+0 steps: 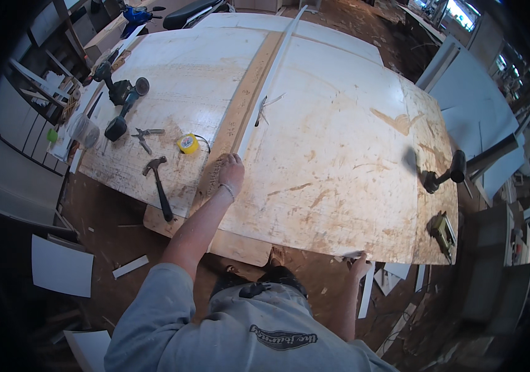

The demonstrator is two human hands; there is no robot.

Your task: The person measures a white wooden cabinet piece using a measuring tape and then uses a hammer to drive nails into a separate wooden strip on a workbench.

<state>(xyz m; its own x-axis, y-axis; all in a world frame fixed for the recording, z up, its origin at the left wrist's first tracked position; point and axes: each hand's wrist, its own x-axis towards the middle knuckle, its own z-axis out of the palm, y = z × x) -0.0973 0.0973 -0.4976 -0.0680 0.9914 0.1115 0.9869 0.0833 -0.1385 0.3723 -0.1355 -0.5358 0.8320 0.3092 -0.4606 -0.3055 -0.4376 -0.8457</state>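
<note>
My left hand [232, 172] is closed around the near end of a long, thin white strip [267, 77]. This strip runs away from me across the worktable [333, 142], beside a flat brown wooden strip [240, 115]. A small dark slim object [261, 111] lies against the white strip; its kind is unclear. At the table's near edge, to the right, my right hand [359, 266] has its fingers curled in. Something greyish shows at those fingertips, too small to name. Left of my left hand lie a yellow tape measure [188, 144] and a claw hammer [158, 186].
Pliers [147, 137] and cordless power tools [122, 102] lie on the table's left side. Near its right edge are a dark-handled tool [444, 173] and a greenish tool [443, 235]. White panels [478, 111] lean at right. Offcuts [130, 266] litter the floor.
</note>
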